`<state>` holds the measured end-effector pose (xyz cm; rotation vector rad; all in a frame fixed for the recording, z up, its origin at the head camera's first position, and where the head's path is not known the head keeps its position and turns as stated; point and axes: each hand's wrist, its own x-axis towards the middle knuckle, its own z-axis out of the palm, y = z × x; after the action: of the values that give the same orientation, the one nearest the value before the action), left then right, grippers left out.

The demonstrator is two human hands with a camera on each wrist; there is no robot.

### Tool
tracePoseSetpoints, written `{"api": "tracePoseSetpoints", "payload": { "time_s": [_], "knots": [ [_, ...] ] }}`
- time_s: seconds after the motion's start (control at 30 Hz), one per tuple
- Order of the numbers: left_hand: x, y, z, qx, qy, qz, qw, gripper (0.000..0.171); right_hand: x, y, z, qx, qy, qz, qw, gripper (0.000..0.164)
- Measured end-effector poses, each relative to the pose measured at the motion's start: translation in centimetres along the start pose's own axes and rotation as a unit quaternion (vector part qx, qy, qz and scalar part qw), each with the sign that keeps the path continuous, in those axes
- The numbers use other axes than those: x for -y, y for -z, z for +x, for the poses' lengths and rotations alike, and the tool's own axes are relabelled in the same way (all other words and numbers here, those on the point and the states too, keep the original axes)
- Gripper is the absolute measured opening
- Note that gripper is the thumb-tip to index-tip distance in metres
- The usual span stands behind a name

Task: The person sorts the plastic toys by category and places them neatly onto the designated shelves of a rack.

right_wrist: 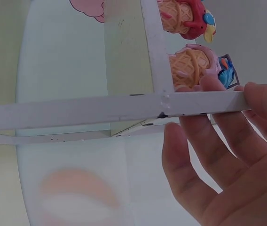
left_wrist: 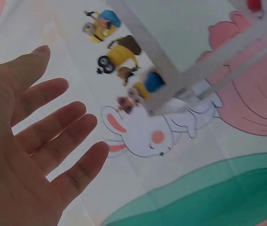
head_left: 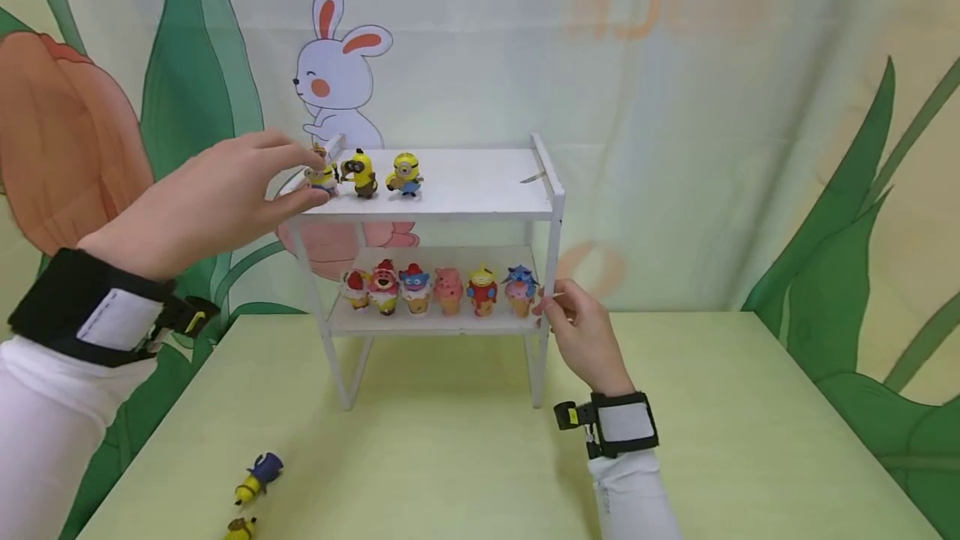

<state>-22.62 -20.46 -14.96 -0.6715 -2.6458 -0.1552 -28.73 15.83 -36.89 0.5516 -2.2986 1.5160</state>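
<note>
A white two-tier shelf [head_left: 480, 190] stands on the table. On its top board, toward the left, are three yellow minion figures: one at the left end [head_left: 324, 180], one in brown [head_left: 363, 177] and one in blue overalls [head_left: 406, 177]. My left hand [head_left: 213, 190] is beside the left-end figure, thumb and fingers spread around it; the left wrist view shows the fingers extended and apart from the figures. With thumb and fingers on either side, my right hand [head_left: 588, 340] grips the shelf's right front post [right_wrist: 208, 102].
Several ice-cream-cone character figures [head_left: 448, 290] stand in a row on the lower board. Two more minion figures, one with a purple part [head_left: 258, 477] and one partly cut off [head_left: 241, 530], lie on the table's near left. Behind hangs a printed curtain [head_left: 675, 148].
</note>
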Motion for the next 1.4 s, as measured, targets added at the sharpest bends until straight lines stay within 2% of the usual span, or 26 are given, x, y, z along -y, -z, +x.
{"api": "tracePoseSetpoints", "payload": {
  "time_s": [0.13, 0.33, 0.5, 0.73, 0.97, 1.3, 1.4],
  "knots": [
    [1.4, -0.8, -1.9, 0.001, 0.014, 0.006, 0.9999, 0.037, 0.0, 0.0, -0.2, -0.001, -0.003, -0.004, 1.000, 0.017],
    [3.3, -2.3, -4.7, 0.033, 0.053, -0.013, 0.9980, 0.041, 0.0, -0.1, -0.1, -0.004, 0.008, -0.001, 1.000, 0.015],
    [4.3, -4.1, -6.7, 0.060, 0.056, -0.025, 0.9963, 0.041, -0.1, -0.3, 0.0, -0.008, 0.014, 0.002, 1.000, 0.014],
    [4.8, -7.6, -9.4, 0.093, 0.056, -0.054, 0.9926, 0.038, -0.2, -0.2, 0.0, -0.008, 0.005, -0.004, 1.000, 0.015],
    [5.0, -10.6, -12.3, 0.117, 0.076, -0.091, 0.9860, 0.032, 0.0, -0.2, 0.0, -0.005, 0.005, -0.003, 1.000, 0.015],
    [5.4, -13.8, -14.8, 0.177, 0.089, -0.116, 0.9732, 0.030, 0.1, -0.2, -0.1, 0.000, 0.002, -0.007, 1.000, 0.017],
    [5.5, -14.8, -15.4, 0.202, 0.093, -0.133, 0.9658, 0.030, 0.2, -0.1, -0.1, -0.001, 0.002, -0.007, 1.000, 0.016]
  ]
}}
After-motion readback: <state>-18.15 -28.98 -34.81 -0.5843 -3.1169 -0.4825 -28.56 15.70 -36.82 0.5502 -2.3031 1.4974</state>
